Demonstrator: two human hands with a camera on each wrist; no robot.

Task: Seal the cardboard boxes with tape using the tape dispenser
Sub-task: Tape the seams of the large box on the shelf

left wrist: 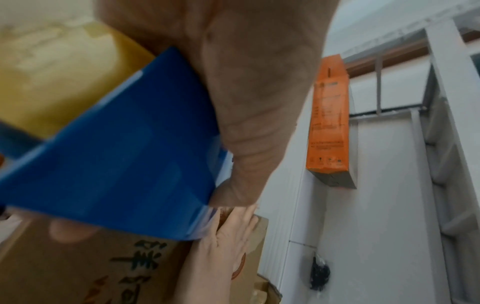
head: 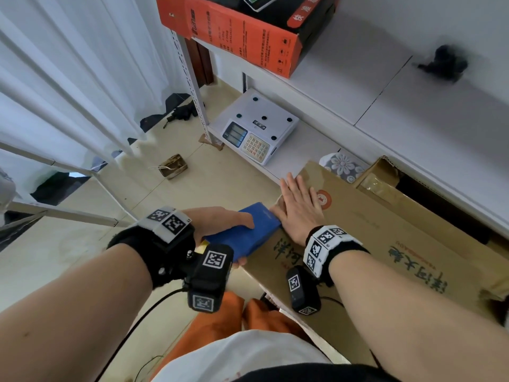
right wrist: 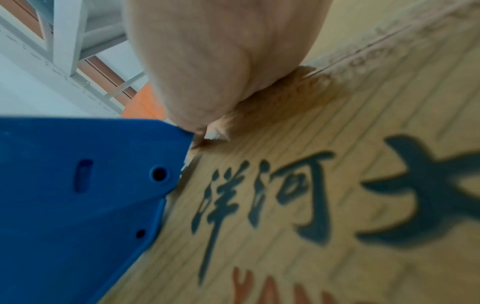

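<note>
White metal shelving (head: pixel 325 78) fills the background, its flat boards smooth and matte above a pale tiled floor (head: pixel 209 175). On the lower shelf lies a grey electronic scale (head: pixel 261 128), a rounded slab with a keypad, and on the board above it sits an orange and black printed carton (head: pixel 234 34) with an open top, something dark inside that is too cropped to identify. Nearer, a large brown cardboard box (head: pixel 385 238) of ribbed corrugated board, printed with dark characters and a red round mark, lies with its broad face up. The right hand (head: pixel 298 210) presses flat on that face near the corner, fingers straight and spread. Just beside it, touching the box's edge, is the blue plastic tape dispenser (head: pixel 248 232), smooth and wedge-shaped, holding a yellowish roll of tape (left wrist: pixel 52 78). The left hand (head: pixel 220 219) grips the dispenser, thumb over the top and fingers curled beneath.
</note>
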